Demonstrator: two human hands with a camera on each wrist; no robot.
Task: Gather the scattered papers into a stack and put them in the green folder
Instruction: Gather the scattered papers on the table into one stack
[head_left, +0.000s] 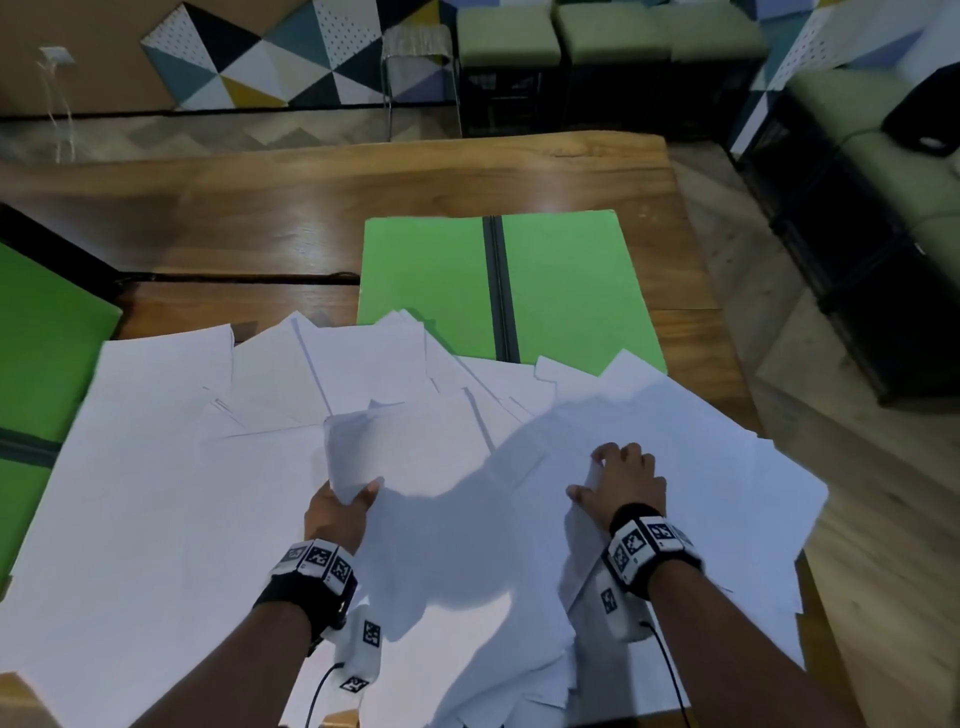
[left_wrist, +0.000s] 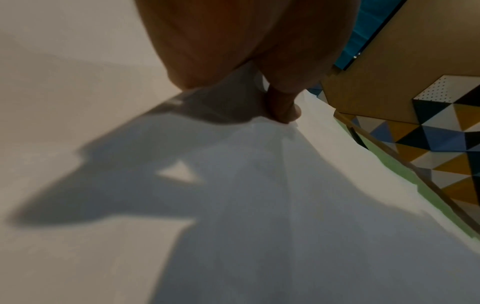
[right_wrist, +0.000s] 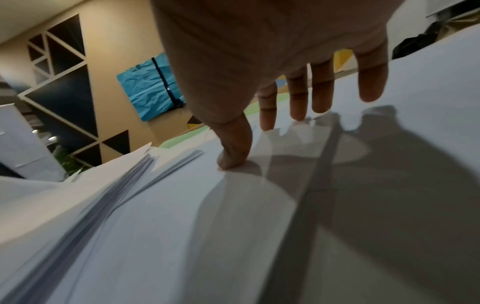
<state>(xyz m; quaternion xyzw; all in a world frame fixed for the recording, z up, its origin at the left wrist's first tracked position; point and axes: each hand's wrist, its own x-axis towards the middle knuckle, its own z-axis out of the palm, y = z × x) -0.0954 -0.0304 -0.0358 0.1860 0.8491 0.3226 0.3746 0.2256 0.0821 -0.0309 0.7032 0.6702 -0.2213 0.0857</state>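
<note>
Many white papers (head_left: 156, 493) lie scattered and overlapping across the near half of the table. Behind them the green folder (head_left: 571, 291) lies open and flat with a black spine, and paper corners cover its near edge. My left hand (head_left: 358, 493) pinches the near edge of one sheet (head_left: 363, 447) and holds it lifted off the pile. The left wrist view shows thumb and finger of this left hand (left_wrist: 280, 115) closed on the paper. My right hand (head_left: 608, 473) rests on the papers at the right. The right wrist view shows that hand (right_wrist: 246, 142) with fingers spread and thumb pressing down beside a fanned stack (right_wrist: 116, 185).
A second green folder (head_left: 41, 338) lies at the left edge, partly under the papers. The wooden table (head_left: 311, 197) is bare behind the folders, and its right edge runs close to the papers. Green benches (head_left: 509, 31) and a metal stool (head_left: 415, 47) stand beyond.
</note>
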